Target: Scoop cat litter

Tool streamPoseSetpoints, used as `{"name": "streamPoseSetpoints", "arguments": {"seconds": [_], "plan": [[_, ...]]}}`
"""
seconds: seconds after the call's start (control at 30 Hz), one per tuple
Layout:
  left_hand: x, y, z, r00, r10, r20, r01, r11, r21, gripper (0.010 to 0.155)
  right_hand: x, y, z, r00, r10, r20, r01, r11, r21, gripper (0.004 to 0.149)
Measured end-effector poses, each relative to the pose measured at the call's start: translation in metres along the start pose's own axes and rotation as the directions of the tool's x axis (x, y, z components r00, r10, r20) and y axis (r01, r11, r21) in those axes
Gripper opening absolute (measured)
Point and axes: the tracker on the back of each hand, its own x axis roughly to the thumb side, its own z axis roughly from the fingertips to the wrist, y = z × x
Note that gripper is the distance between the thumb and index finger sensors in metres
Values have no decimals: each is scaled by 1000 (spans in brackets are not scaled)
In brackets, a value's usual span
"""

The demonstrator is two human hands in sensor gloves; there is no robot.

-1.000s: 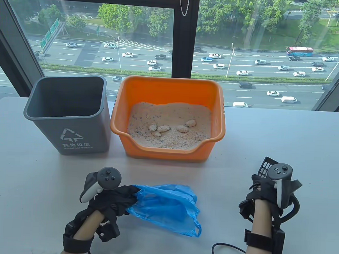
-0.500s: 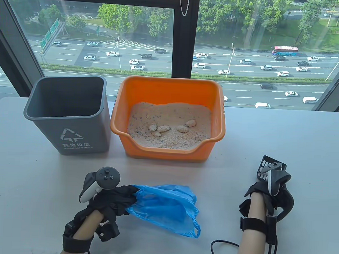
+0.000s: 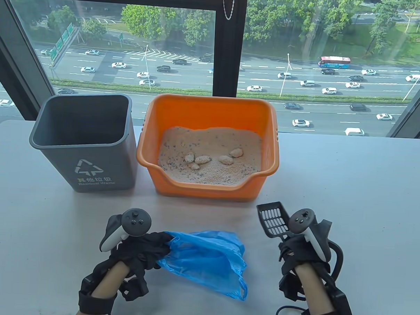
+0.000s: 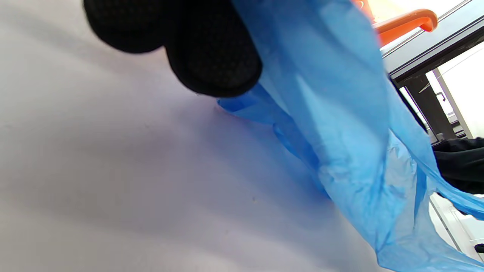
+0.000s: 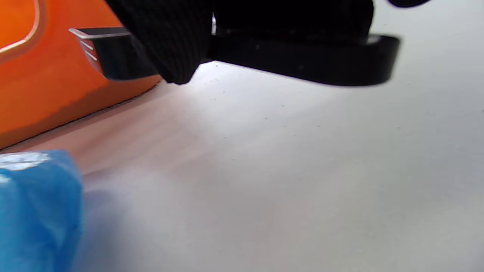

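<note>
An orange litter box point(image 3: 209, 110) holds sandy litter point(image 3: 210, 157) with several pale clumps point(image 3: 202, 159). My right hand point(image 3: 296, 250) grips the handle of a black slotted scoop point(image 3: 272, 219), held above the table just in front of the box's right corner; the scoop also shows in the right wrist view point(image 5: 302, 60). My left hand point(image 3: 141, 248) grips the edge of a blue plastic bag point(image 3: 205, 260) that lies on the table; the bag fills the left wrist view point(image 4: 340, 113) under my fingertips point(image 4: 215, 64).
A grey waste bin point(image 3: 83, 141) stands left of the litter box. The white table point(image 3: 351, 188) runs to a window at the back. A black cable point(image 3: 286, 312) loops near my right wrist at the front edge.
My right hand has moved left with the scoop, from the table's right side to in front of the box, the scoop head now pointing up-left. The left hand and bag have barely moved.
</note>
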Motion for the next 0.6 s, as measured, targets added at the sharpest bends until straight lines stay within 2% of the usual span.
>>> {"name": "streamPoseSetpoints", "arguments": {"seconds": [0.13, 0.3, 0.4, 0.5, 0.6], "plan": [[1, -4, -2, 1000, -15, -6, 15, 1000, -9, 40, 53, -6, 21, 984, 6, 176, 1, 999, -38, 54], [2, -4, -3, 1000, -28, -12, 28, 1000, 1, 40, 119, -17, 14, 964, -11, 267, 33, 996, -77, 55], [2, -5, -3, 1000, -29, -8, 29, 1000, -6, 40, 155, -27, 5, 965, -8, 263, 29, 997, -77, 57], [5, -7, -2, 999, -43, -4, 43, 999, -8, 40, 185, -36, -16, 986, 32, 164, -11, 992, -122, 56], [9, -7, 0, 999, -49, 12, 49, 999, -2, 40, 202, -39, -37, 995, 82, 52, -72, 982, -176, 57]]}}
